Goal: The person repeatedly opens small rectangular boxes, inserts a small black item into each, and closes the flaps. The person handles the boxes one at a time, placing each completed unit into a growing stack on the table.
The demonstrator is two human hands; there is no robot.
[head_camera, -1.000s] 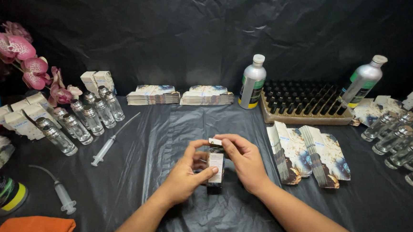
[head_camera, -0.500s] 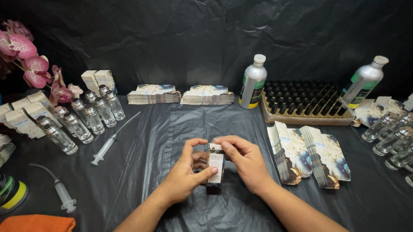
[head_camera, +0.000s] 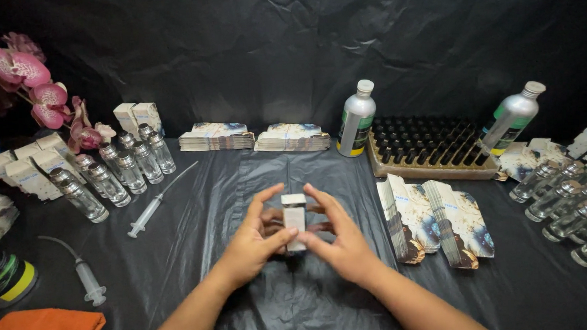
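A small white carton (head_camera: 294, 219) stands upright between both hands at the middle of the black plastic-covered table (head_camera: 197, 259). My left hand (head_camera: 254, 245) grips its left side, thumb across the front. Against its right side presses my right hand (head_camera: 339, 240), fingers raised by the closed top flap. Whatever is inside the carton is hidden.
Glass vials (head_camera: 114, 172) and small cartons (head_camera: 29, 167) stand at left, with two syringes (head_camera: 157, 204) (head_camera: 83, 276). Flat carton stacks (head_camera: 217, 137) (head_camera: 436, 221) lie behind and at right. Two silver bottles (head_camera: 357, 119) (head_camera: 511, 119) flank a tray of dark caps (head_camera: 428, 146). More vials (head_camera: 574, 202) at far right.
The carton's top flap, open a second ago, is now folded shut. Both hands have lifted the carton slightly and hold it upright.
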